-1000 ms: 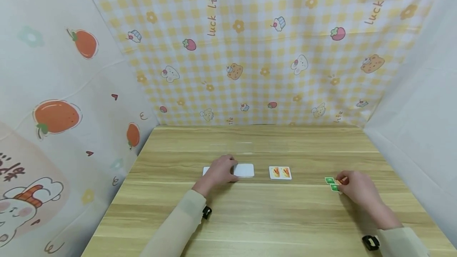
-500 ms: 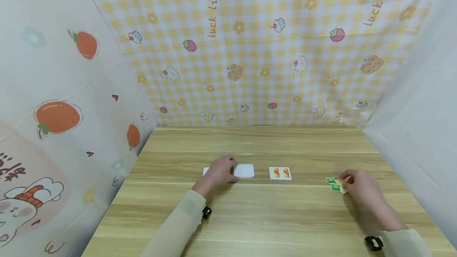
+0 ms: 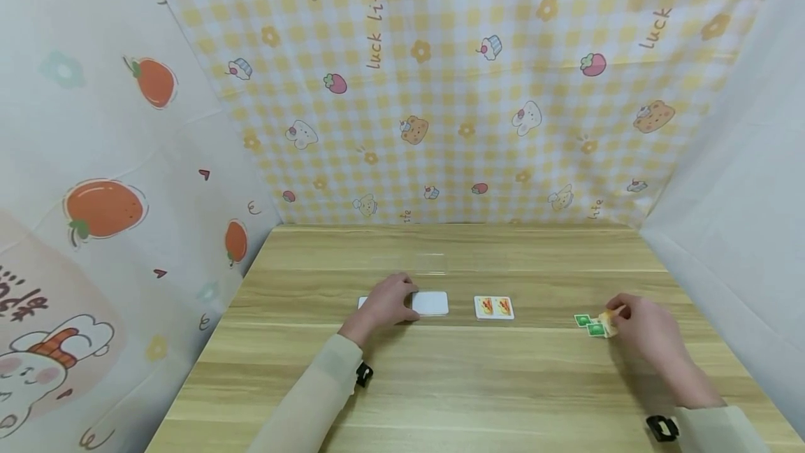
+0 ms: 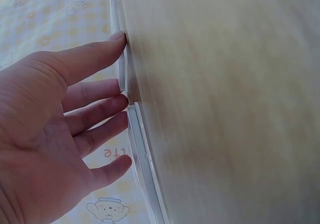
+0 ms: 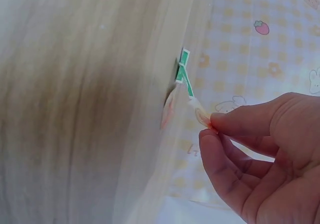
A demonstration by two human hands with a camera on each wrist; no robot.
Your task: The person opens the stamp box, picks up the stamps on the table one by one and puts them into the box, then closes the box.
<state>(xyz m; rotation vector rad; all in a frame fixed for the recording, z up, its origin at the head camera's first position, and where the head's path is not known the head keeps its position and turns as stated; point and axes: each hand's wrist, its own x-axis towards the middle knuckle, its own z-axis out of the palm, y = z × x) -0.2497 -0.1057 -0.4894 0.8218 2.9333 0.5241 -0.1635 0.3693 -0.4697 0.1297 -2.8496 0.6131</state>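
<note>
My right hand [image 3: 648,327] pinches a small, curled, orange-printed paper piece [image 5: 202,117] between thumb and forefinger. Small green pieces with white borders [image 3: 594,330] adjoin it on the left. In the right wrist view, a second orange-tinted flap [image 5: 168,109] hangs beside it, close to the wooden surface. My left hand [image 3: 386,300] rests with its fingers spread at the left edge of a blank white card [image 3: 430,303]. Its fingertips touch thin white-edged slabs [image 4: 142,156] in the left wrist view. Part of another white card [image 3: 362,301] shows behind that hand.
A white card [image 3: 493,307] with two orange pictures lies between the hands. Flat clear pieces [image 3: 430,263] lie farther back on the wooden table [image 3: 440,383]. Patterned cloth [image 3: 465,89] stands along the back and left, and a plain white sheet [image 3: 742,201] on the right.
My right hand has shifted slightly right and back, drawing the pinched orange piece and green pieces a little that way. The left hand stays in place.
</note>
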